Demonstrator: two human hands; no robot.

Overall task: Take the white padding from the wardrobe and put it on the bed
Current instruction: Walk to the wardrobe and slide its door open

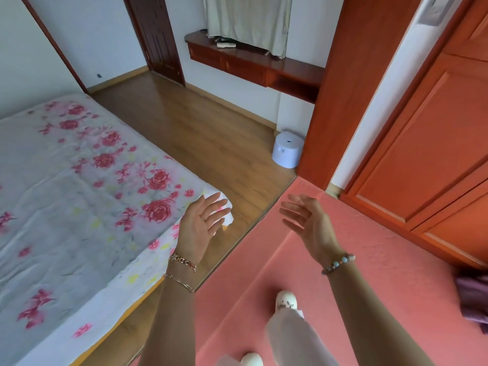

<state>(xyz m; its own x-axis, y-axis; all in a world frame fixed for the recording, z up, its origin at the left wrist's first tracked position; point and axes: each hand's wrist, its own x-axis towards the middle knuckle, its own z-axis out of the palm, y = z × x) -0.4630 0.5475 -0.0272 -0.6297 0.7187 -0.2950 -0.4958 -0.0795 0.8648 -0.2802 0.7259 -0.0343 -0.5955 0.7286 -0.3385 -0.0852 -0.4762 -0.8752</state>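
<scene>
A white padding printed with red roses (79, 194) lies spread flat over the bed at the left, its near corner folded up at the bed's end. My left hand (202, 225) hovers just over that corner, palm up, fingers apart, holding nothing. My right hand (309, 223) is raised beside it above the pink mat, also empty with spread fingers. The orange-red wooden wardrobe (427, 143) stands at the right with its panelled doors closed.
A pink mat (369, 273) covers the floor under my feet; wood floor (200, 128) runs between bed and wall. A small white stool (287, 149) sits by the wardrobe's side panel. A wall-mounted wooden desk (253, 62) and a dark door (158, 35) are farther back. Purple cloth (475, 297) lies at the right edge.
</scene>
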